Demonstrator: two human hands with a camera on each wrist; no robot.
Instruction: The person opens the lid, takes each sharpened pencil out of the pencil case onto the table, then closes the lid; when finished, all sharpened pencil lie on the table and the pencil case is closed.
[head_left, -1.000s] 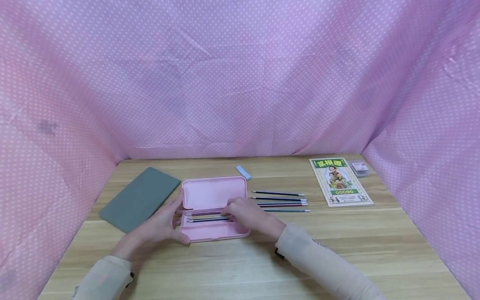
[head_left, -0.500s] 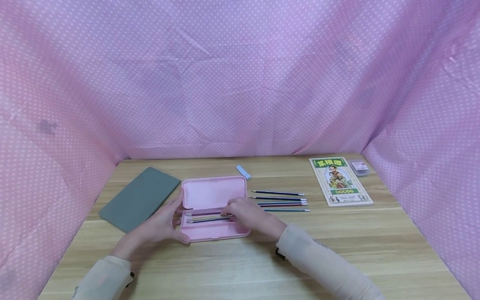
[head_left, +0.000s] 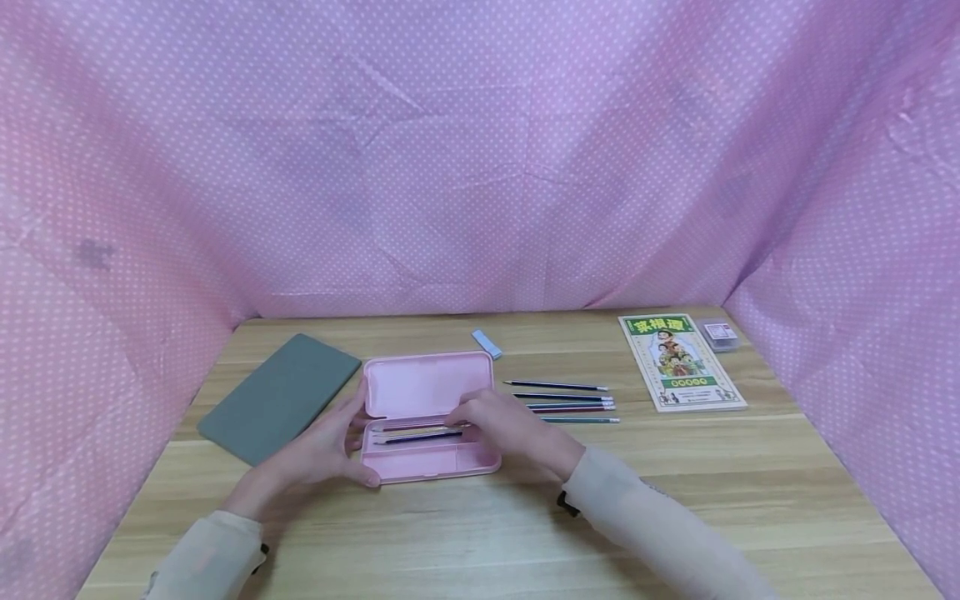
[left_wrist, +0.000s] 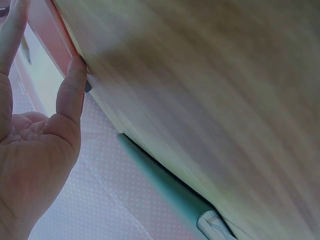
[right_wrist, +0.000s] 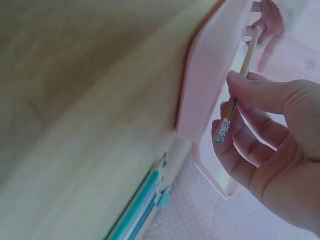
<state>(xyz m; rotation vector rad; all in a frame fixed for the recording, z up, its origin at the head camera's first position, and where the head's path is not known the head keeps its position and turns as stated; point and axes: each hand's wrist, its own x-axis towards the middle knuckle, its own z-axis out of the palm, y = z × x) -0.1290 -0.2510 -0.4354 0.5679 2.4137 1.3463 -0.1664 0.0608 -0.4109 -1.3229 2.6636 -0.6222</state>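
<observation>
Fingers of the right hand (head_left: 504, 425) pinch a pencil (right_wrist: 239, 86) near its eraser end, holding it low over the tray of the open pink pencil case (head_left: 427, 415); thumb and forefinger are curled round the shaft. The left hand (head_left: 324, 450) lies loosely open against the left end of the case, thumb at the near front corner and straight fingers along its side, gripping nothing.

The case sits near the middle of a light wooden table (head_left: 750, 500), its lid folded back flat behind the tray. Pink cloth with white dots (head_left: 480, 167) walls in the table on three sides.

Two pencils show in the tray, counting the held one. Four more pencils (head_left: 570, 402) lie in a row just right of the case. One grey pad (head_left: 279, 397) lies to its left, one small blue eraser (head_left: 486, 343) behind it, one illustrated green booklet (head_left: 679, 362) far right, and one small clear box (head_left: 718, 333) beside that.
</observation>
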